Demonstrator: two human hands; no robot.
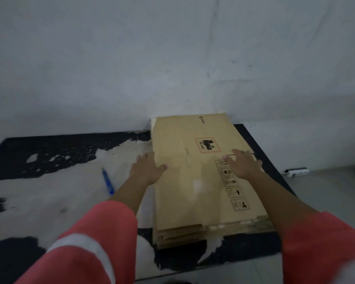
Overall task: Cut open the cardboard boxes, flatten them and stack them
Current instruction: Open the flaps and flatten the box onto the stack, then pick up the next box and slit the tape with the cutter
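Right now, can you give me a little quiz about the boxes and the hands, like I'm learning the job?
1. True or false: the left hand holds the blue tool.
2. The right hand rests flat on: A a chair, B the cardboard stack, C a bucket.
3. Missing word: the stack lies on a dark ____.
Key: 1 false, the tool lies apart, left of the stack; 2 B; 3 mat.
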